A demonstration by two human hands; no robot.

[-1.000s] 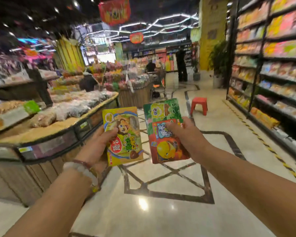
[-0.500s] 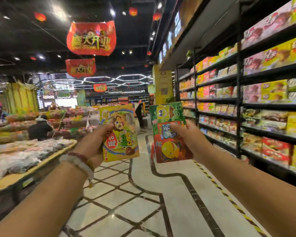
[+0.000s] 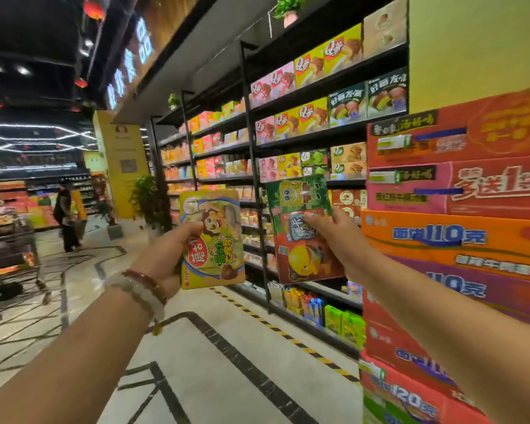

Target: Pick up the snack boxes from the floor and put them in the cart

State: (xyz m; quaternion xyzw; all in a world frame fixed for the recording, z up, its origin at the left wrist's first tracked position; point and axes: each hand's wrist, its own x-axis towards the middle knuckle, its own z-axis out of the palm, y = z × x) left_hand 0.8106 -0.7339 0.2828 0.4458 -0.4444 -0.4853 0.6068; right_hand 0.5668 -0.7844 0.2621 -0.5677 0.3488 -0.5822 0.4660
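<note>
My left hand [image 3: 166, 258], with beaded bracelets at the wrist, grips a yellow snack box [image 3: 218, 240] with a cartoon figure, held upright at chest height. My right hand [image 3: 340, 237] holds a green-and-red snack box [image 3: 303, 237] with a yellow cartoon character, upright beside the first, a small gap between them. Both arms are stretched forward. A metal shopping cart [image 3: 13, 255] stands at the far left edge, partly cut off and blurred.
Tall black shelves [image 3: 288, 142] full of snack boxes run along the right. A stack of red, orange and purple cartons [image 3: 456, 240] rises close on my right. A person [image 3: 68, 218] stands far down the aisle by a potted plant [image 3: 147, 200]. Tiled floor lies ahead.
My view has swung further right: the produce stands left the frame, the shelves and the carton stack came close. Both hands keep the same boxes, held a little wider apart.
</note>
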